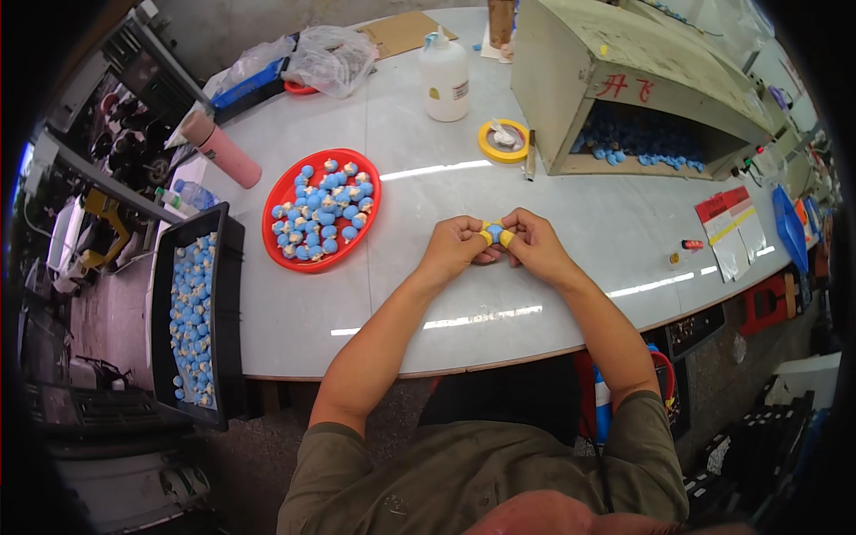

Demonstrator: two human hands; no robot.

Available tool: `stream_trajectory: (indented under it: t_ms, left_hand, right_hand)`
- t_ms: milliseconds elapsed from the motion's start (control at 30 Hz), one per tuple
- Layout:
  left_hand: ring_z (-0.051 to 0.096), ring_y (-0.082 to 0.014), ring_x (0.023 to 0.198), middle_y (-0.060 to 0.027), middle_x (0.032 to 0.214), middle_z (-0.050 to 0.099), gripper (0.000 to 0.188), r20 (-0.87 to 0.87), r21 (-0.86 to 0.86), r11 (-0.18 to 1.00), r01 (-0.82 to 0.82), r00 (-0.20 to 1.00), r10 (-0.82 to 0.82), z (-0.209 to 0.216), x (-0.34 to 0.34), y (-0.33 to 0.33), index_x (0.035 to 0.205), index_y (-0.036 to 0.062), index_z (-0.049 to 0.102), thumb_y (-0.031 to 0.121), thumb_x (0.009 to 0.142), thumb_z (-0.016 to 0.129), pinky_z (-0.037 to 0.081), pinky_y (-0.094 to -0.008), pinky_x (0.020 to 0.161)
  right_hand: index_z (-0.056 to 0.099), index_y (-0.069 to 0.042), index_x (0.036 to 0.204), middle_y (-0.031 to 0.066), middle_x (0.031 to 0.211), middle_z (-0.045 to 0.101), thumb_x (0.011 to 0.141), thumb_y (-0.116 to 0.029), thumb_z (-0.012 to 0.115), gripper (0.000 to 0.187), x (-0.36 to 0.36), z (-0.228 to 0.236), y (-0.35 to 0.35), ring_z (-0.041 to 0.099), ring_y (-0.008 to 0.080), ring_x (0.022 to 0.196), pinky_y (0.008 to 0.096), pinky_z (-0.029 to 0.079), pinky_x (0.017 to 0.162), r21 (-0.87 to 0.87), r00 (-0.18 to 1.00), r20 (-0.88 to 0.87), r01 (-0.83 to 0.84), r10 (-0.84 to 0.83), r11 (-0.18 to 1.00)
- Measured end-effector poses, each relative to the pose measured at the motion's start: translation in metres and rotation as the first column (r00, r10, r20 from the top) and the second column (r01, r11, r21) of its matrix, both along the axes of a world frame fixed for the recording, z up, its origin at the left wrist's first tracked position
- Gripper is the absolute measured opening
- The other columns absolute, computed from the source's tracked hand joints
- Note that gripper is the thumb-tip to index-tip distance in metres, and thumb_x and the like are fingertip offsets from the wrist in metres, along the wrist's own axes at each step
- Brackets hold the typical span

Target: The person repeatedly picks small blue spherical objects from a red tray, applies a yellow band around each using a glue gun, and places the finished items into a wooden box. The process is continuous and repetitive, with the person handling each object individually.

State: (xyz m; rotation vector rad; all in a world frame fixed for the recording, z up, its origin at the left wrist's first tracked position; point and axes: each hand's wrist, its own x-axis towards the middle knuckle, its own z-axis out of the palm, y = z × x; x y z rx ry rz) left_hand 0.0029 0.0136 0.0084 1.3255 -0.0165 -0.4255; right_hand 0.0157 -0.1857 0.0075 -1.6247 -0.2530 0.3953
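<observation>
My left hand (456, 245) and my right hand (535, 242) meet over the middle of the table. Between their thumbs and fingertips they pinch one small rounded blue piece (496, 230). Both thumb tips have a yellow covering; how it is fastened is too small to tell. To the left of my hands lies a round red tray (374, 209) with several blue balls (326, 218) in it, many showing cream-coloured parts. A long black bin (230, 330) at the table's left edge holds many more of the same kind.
A beige open-fronted box (553, 107) with blue pieces inside stands at the back right. Beyond my hands are a white squeeze bottle (444, 80) and a yellow tape roll (488, 153). A pink flask (223, 150) stands behind the red tray. Cards (733, 234) lie at right.
</observation>
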Motion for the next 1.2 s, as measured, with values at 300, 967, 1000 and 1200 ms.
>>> stream_trajectory:
  t_ms: [300,967,1000,1200]
  left_hand:
    - [0.070,-0.0210,0.095,-0.0152,0.106,0.068,0.024,-0.141,-0.359,0.798,-0.485,0.873,0.467,0.005,0.007,0.004,0.114,-0.0049,0.056,0.015,0.100,0.055,0.058,-0.0300,0.085]
    - [0.064,-0.0232,0.098,-0.0139,0.116,0.061,0.044,0.000,-0.285,0.447,-0.848,0.466,0.885,0.050,-0.012,0.132,0.131,-0.0029,0.042,0.012,0.094,0.060,0.054,-0.0312,0.078]
    - [0.064,-0.0222,0.098,-0.0137,0.114,0.061,0.047,0.215,-0.185,0.366,-0.912,0.325,0.921,0.027,-0.017,0.169,0.132,-0.0028,0.041,0.009,0.092,0.062,0.054,-0.0305,0.078]
    - [0.065,-0.0197,0.078,-0.0152,0.111,0.062,0.075,0.493,0.403,0.260,-0.877,0.447,0.746,-0.050,-0.049,0.312,0.138,-0.0102,0.037,0.023,0.084,0.077,0.054,-0.0282,0.060]
  right_hand:
    - [0.058,0.004,0.117,0.0006,0.090,0.058,0.093,-0.004,0.060,0.026,0.000,0.000,0.004,0.054,0.0052,0.067,0.0204,0.044,0.057,0.138,0.983,0.081,0.153,-0.165,0.979]
    - [0.061,0.000,0.113,-0.0011,0.085,0.058,0.095,-0.005,0.059,0.019,0.019,-0.028,-0.013,0.048,0.0032,0.062,0.0200,0.041,0.052,0.064,0.932,0.168,0.315,-0.322,0.947]
    - [0.061,0.000,0.113,-0.0011,0.084,0.058,0.095,-0.005,0.059,0.019,0.020,-0.027,-0.005,0.048,0.0033,0.062,0.0200,0.040,0.052,0.070,0.934,0.177,0.304,-0.312,0.950]
    - [0.064,-0.001,0.108,0.0021,0.088,0.064,0.091,-0.003,0.061,0.017,0.031,-0.046,-0.002,0.057,0.0063,0.075,0.0224,0.047,0.065,0.080,0.887,0.320,0.324,-0.332,0.943]
